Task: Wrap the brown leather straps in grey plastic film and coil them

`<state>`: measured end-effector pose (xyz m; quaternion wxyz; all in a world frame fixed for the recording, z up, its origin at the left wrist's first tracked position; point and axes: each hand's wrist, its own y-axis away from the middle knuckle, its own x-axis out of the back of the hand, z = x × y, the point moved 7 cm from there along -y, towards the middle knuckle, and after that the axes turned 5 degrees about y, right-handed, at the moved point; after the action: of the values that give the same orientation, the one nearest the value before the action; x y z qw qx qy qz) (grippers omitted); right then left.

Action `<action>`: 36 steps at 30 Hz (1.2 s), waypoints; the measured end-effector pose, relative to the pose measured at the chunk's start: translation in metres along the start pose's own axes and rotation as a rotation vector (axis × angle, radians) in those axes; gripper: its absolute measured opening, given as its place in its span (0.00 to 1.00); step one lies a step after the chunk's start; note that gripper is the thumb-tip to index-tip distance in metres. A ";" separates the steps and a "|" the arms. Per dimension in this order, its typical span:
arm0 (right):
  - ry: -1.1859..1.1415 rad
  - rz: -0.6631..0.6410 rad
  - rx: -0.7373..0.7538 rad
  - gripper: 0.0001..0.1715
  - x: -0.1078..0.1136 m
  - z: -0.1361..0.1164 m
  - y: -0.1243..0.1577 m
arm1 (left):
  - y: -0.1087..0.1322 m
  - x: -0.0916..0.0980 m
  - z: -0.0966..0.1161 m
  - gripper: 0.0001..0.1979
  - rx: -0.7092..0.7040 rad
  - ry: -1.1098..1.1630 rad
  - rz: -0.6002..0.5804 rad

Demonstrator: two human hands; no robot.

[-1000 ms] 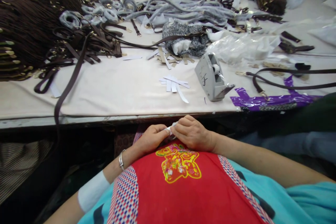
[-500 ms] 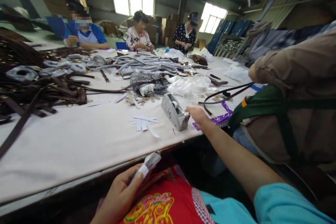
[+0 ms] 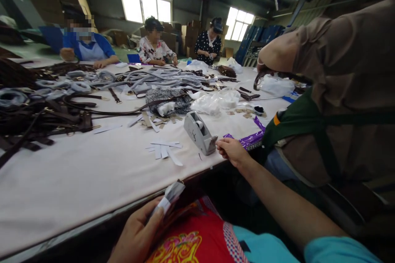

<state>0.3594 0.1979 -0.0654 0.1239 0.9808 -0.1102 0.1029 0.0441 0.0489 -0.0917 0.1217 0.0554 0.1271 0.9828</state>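
My left hand point(image 3: 140, 226) is closed around a wrapped strap point(image 3: 174, 192), a grey-white bundle with a white paper band and a bit of metal at its tip. It is held just off the table's front edge. At the front of a grey tape dispenser point(image 3: 199, 133), my right hand point(image 3: 233, 151) pinches with thumb and forefinger beside the cutting end. The tape point(image 3: 217, 141) between my fingertips and the dispenser is barely visible. White paper strips point(image 3: 165, 148) lie on the cloth left of the dispenser.
Dark brown straps point(image 3: 70, 119) and grey wrapped straps point(image 3: 148, 78) are heaped at left and middle. Clear plastic bags point(image 3: 216, 100) lie behind the dispenser. A co-worker point(image 3: 345, 74) leans in close at right, by purple packaging point(image 3: 251, 137). Several people sit across the table.
My right hand has pulled slightly toward me and down from the dispenser's front. The co-worker at right has lifted the dark strap away from the table. My view has shifted a little.
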 end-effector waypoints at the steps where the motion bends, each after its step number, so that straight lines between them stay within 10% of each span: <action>1: -0.015 -0.018 -0.028 0.11 -0.002 0.007 0.002 | -0.001 -0.001 0.003 0.26 -0.010 -0.007 -0.004; 36: -0.161 -0.040 -0.103 0.17 0.020 0.045 -0.005 | -0.009 -0.002 0.006 0.25 -0.074 -0.085 0.010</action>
<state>0.3871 0.1868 -0.1044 0.1669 0.9802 -0.1051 0.0154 0.0484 0.0579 -0.0886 0.1239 0.0933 0.0854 0.9842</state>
